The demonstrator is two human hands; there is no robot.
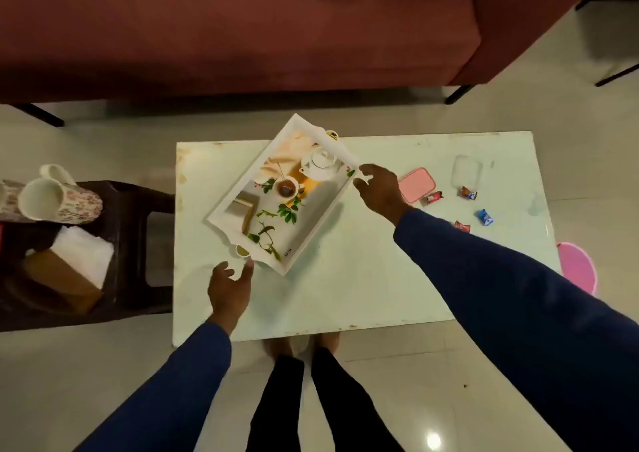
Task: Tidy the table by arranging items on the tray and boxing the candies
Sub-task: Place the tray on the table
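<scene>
A white tray with a printed tea-and-leaves picture sits diagonally over the left half of the white table. Its far corner pokes past the table's far edge. My left hand hovers just off the tray's near handle, fingers loosely spread and holding nothing. My right hand is at the tray's right corner, its fingertips touching the rim. To the right lie a pink lid, a clear plastic box and several wrapped candies: red, red and blue, blue.
A dark stool at the left carries floral mugs, white napkins and a brown box. A maroon sofa stands beyond the table. A pink round object sits by the table's right edge.
</scene>
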